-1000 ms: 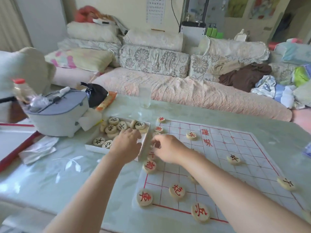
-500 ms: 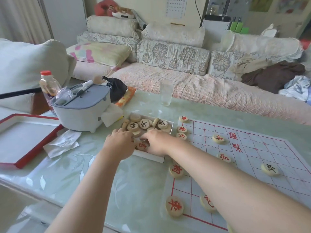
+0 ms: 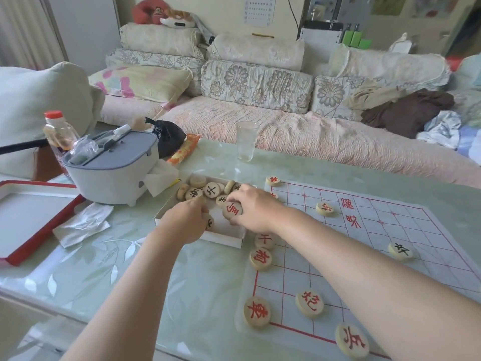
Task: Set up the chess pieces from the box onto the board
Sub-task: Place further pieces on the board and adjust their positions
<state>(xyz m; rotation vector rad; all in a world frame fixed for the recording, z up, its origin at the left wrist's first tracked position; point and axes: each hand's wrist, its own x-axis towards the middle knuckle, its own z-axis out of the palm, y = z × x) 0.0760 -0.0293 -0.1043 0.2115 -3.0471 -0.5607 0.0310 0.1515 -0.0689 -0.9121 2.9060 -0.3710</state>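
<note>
Over the box [image 3: 223,239], sorting pieces.
Right hand [image 3: 256,207] pinches a red piece [image 3: 232,210] for the board [image 3: 390,230]; left hand [image 3: 186,222] grip hidden.

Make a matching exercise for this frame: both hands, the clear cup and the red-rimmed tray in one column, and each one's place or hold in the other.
1. right hand
2. left hand
3. cup
4. tray

A. at the left edge of the table
B. inside the box, fingers curled
C. pinching a red-lettered piece
D. upright beyond the box

Pairs: 1-C, 2-B, 3-D, 4-A.
</note>
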